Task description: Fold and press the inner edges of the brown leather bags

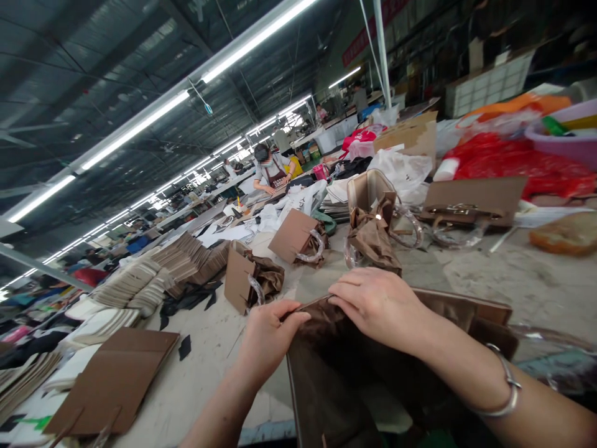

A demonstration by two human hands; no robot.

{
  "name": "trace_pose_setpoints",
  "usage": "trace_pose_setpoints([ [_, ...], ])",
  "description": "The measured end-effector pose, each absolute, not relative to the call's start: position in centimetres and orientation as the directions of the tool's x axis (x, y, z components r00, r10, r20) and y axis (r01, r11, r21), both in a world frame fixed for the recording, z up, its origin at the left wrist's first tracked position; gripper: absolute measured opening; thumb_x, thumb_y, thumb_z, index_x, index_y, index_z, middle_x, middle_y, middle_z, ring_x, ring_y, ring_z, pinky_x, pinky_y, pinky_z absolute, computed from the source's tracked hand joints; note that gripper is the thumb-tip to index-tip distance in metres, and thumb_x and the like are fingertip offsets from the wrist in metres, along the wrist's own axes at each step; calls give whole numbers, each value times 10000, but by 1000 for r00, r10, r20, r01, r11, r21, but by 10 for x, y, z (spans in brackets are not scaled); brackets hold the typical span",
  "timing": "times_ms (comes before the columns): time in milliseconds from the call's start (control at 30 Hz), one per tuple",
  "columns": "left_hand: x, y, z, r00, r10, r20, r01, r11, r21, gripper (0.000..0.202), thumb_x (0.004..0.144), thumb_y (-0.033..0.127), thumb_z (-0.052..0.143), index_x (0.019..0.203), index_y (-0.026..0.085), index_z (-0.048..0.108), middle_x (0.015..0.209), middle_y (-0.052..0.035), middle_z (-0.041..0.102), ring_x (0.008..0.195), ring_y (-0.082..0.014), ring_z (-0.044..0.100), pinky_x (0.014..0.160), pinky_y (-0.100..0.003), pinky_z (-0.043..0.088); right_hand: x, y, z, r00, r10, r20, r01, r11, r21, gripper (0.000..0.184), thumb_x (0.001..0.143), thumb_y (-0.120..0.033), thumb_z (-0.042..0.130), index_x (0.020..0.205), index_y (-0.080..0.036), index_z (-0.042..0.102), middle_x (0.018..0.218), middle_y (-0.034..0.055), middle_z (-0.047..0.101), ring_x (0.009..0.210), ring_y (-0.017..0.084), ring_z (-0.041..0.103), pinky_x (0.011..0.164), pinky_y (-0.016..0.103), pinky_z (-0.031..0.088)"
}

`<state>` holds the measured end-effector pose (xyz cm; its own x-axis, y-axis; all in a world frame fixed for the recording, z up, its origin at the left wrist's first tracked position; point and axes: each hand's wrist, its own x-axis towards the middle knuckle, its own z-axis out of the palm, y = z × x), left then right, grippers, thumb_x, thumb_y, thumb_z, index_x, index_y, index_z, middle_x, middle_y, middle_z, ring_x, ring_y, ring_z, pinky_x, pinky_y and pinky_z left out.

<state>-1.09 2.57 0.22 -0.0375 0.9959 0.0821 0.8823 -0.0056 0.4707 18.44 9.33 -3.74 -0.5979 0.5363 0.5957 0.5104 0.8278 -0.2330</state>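
Gaping upward, brown bag [336, 379] crosswise between left hand [268, 339], right hand [377, 305].

Desk [513, 280]: grey, stained top. A dark brown bag [354, 373] is laid at the near edge and a flat brown card sheet [116, 379] at near left. Fanned beige card stacks [135, 286] are ranged beyond it. Small brown bags [298, 239] with film-wrapped handles are set mid-desk. Red plastic sheeting [513, 165] is heaped at far right.
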Motion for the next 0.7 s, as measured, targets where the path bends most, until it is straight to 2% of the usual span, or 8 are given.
trace_pose_setpoints([
  [200, -11, 27, 0, -17, 991, 131, 950, -25, 311, 257, 853, 281, 483, 689, 185, 656, 586, 23, 582, 576, -108, 515, 551, -206, 345, 179, 91, -38, -612, 516, 600, 523, 833, -182, 198, 873, -183, 475, 717, -182, 598, 735, 25, 609, 733, 163, 511, 714, 296, 353],
  [300, -14, 26, 6, 23, 997, 76, 962, -43, 270, 278, 870, 294, 445, 705, 186, 640, 595, 23, 579, 589, -114, 523, 555, -206, 346, 177, 88, -37, -618, 509, 599, 531, 832, -159, 193, 868, -189, 478, 707, -183, 583, 725, 19, 600, 719, 164, 500, 687, 303, 339],
  [400, -15, 27, 18, 103, 994, -42, 960, -88, 267, 242, 828, 370, 518, 923, 207, 670, 797, -3, 676, 731, -153, 597, 638, -215, 402, 177, 86, -37, -629, 494, 600, 517, 843, -151, 175, 857, -192, 488, 717, -180, 593, 712, 20, 594, 702, 164, 489, 659, 307, 325],
  [467, -10, 33, 24, 137, 989, -61, 958, -117, 261, 419, 740, 431, 622, 1095, 208, 628, 996, -36, 684, 876, -195, 613, 734, -234, 427, 177, 87, -37, -641, 471, 606, 491, 858, -148, 186, 861, -205, 478, 735, -171, 610, 720, 31, 598, 703, 166, 488, 650, 307, 324],
  [500, -6, 37, 25, 155, 986, -68, 961, -134, 242, 446, 724, 440, 636, 1099, 199, 628, 1020, -47, 681, 899, -207, 612, 757, -242, 427, 177, 87, -38, -644, 463, 609, 481, 864, -148, 200, 868, -216, 469, 743, -165, 617, 728, 39, 601, 709, 169, 491, 652, 308, 328],
  [600, 9, 52, 22, 213, 968, -132, 970, -193, 149, 279, 820, 395, 522, 811, 171, 688, 761, -36, 686, 719, -175, 603, 671, -238, 405, 179, 91, -39, -635, 472, 612, 470, 864, -179, 264, 903, -247, 425, 776, -150, 637, 749, 62, 614, 745, 186, 517, 701, 326, 366],
  [633, 13, 56, 20, 223, 964, -143, 970, -206, 129, 304, 846, 370, 484, 731, 165, 677, 686, -28, 666, 663, -159, 584, 639, -233, 388, 182, 91, -38, -625, 475, 620, 456, 866, -203, 275, 916, -253, 408, 831, -145, 646, 780, 70, 626, 777, 193, 531, 736, 337, 383],
  [700, 17, 60, 15, 215, 970, -111, 972, -201, 125, 321, 863, 337, 457, 691, 155, 658, 646, -25, 646, 630, -143, 565, 605, -227, 363, 189, 90, -33, -587, 462, 665, 387, 882, -270, 291, 934, -269, 391, 1037, -128, 624, 943, 99, 643, 908, 210, 545, 830, 362, 404],
])
